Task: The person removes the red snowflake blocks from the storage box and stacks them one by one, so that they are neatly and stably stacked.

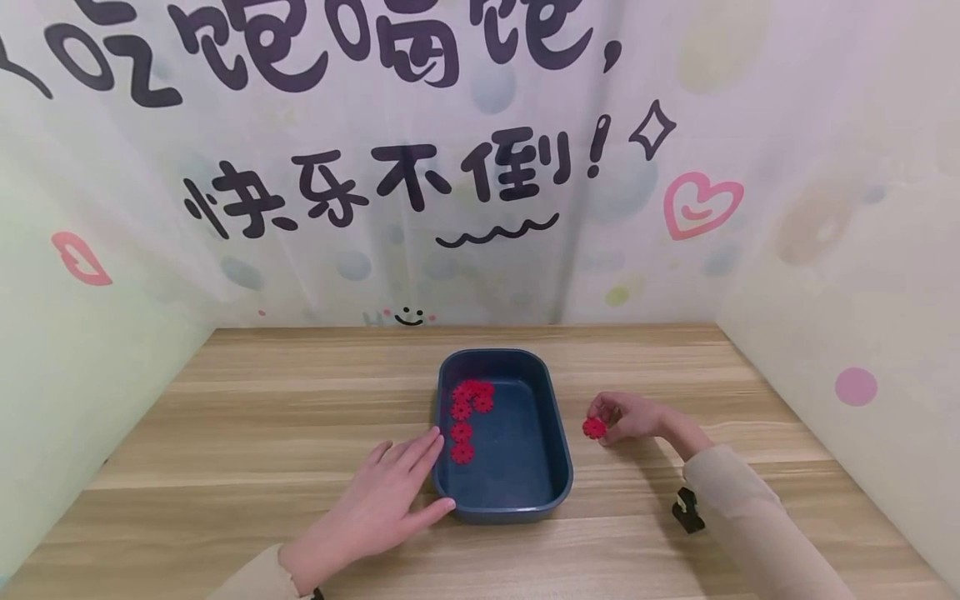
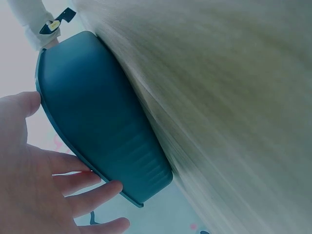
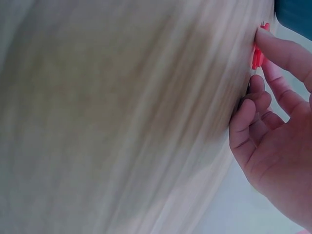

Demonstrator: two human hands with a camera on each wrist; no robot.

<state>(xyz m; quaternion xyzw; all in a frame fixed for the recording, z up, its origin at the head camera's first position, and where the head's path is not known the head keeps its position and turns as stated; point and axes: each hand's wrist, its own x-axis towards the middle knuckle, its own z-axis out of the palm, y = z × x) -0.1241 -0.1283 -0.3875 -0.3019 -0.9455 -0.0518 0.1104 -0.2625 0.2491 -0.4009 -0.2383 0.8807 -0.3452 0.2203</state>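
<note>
One scalloped red disc is pinched by right fingers, while spread left fingers touch a smooth, round-cornered tray.

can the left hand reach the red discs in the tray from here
Likely yes: the left hand touches the left side of the blue tray, close to the red flower-shaped discs; the open top leaves the way free, with only the wall to clear.

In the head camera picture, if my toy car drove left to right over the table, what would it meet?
Left sleeve → left hand → blue tray → lone red flower piece → right hand → right sleeve.
</note>
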